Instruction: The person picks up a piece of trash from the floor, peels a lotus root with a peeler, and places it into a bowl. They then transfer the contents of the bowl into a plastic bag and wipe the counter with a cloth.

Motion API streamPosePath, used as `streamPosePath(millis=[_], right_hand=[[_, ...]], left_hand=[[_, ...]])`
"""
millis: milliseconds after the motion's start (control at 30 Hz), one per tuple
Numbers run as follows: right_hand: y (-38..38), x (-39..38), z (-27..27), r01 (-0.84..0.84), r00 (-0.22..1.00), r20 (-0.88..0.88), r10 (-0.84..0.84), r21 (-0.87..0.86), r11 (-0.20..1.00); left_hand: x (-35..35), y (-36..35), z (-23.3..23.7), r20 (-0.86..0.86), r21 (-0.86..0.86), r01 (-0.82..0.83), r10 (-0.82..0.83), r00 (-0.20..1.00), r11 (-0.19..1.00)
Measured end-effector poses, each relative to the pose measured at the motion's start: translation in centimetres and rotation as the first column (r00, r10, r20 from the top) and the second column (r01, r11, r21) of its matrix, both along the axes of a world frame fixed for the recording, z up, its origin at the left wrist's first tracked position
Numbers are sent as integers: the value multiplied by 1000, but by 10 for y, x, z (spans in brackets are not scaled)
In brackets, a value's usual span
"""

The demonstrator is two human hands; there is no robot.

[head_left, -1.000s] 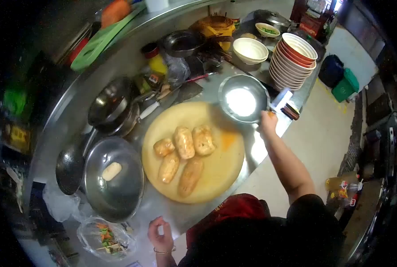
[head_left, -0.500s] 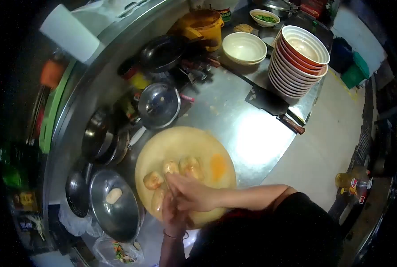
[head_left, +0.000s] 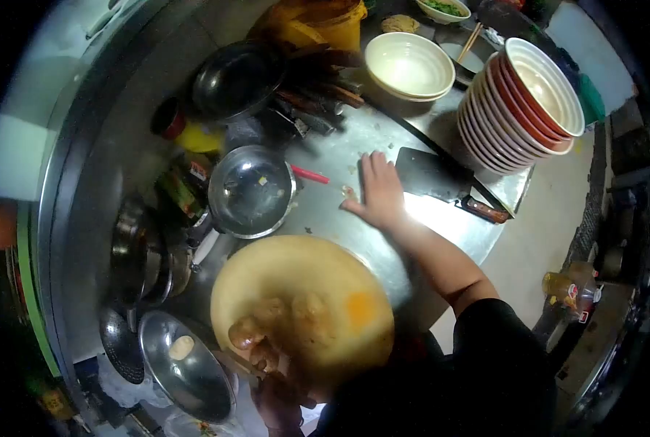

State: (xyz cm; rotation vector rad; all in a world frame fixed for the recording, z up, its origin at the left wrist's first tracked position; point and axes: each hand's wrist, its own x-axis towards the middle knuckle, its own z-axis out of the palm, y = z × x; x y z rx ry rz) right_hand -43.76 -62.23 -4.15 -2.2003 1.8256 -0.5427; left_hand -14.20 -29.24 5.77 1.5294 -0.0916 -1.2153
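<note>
My right hand (head_left: 378, 193) is open with fingers spread, low over or on the steel counter, beside a broad black cleaver blade (head_left: 430, 175). A small pale scrap (head_left: 349, 193) lies by its thumb. In shadow, my left hand (head_left: 277, 399) is at the near left edge of a round yellowish board (head_left: 339, 266). Its fingers look closed around a thin, flat brownish piece (head_left: 236, 362), too dim to name. Several shiny, rounded pale-brown lumps (head_left: 246, 333) lie on the board just beyond that hand. An orange stain (head_left: 358, 312) marks the board's right side.
Left of the board is a steel bowl (head_left: 208, 390) holding a pale oval piece (head_left: 181, 347). A smaller metal bowl (head_left: 248, 207) sits behind the board. Stacked bowls (head_left: 510, 120), white bowls (head_left: 410, 62), a black pan (head_left: 237, 80) and a yellow bucket (head_left: 332, 29) stand farther back.
My right hand has left the lumps and my left hand, reaching forward and right onto the counter with fingers spread. My left hand has moved down toward the board's near edge. The view has shifted.
</note>
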Motion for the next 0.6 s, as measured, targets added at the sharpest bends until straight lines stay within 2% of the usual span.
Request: streamPosePath(millis=[33, 167, 200, 300, 333, 367, 400, 433, 467, 500, 533, 600], right_hand=[[-12, 1, -11, 77, 996, -28, -80, -91, 993], [-100, -11, -42, 281, 952, -46, -303, -263, 923], [-113, -14, -31, 263, 961, -27, -274, -203, 943], [-134, -15, -38, 30, 992, -114, -47, -141, 990], [-132, -17, -40, -80, 995, -71, 70, -155, 985], [-126, -17, -31, -152, 988, -31, 150, -61, 987], [-116, -17, -20, -228, 974, 16, 227, 32, 973], [-104, -17, -13, -306, 952, 69, 299, 122, 944], [-86, -17, -34, -333, 937, 60, 344, -149, 931], [-70, -16, -38, -398, 914, 20, 405, -145, 906], [-54, -13, -35, -465, 877, 60, 477, -141, 874], [-24, -2, -34, -581, 794, 125, 595, -128, 804]], left_hand=[[2, -3, 7, 27, 8, 4, -5, 1000, 1000], [2, -11, 43, 124, 46, 23, -29, 992, 999], [-4, -20, 47, 224, 115, -51, 25, 974, 992], [-15, -36, 56, 230, 108, -105, 78, 970, 989], [-7, -31, 49, 517, 118, 154, -193, 834, 981], [2, -27, 42, 735, 210, 380, -402, 546, 901], [7, -20, 37, 842, 366, 533, -516, 161, 763], [8, -10, 31, 707, 178, 450, -432, 560, 875], [2, -12, 32, 443, 36, 283, -269, 855, 959], [-1, -11, 34, 101, -35, 62, -58, 993, 997], [7, -3, 26, -125, -86, -42, 31, 992, 995], [-1, 2, 23, -108, -21, -186, 183, 977, 982]])
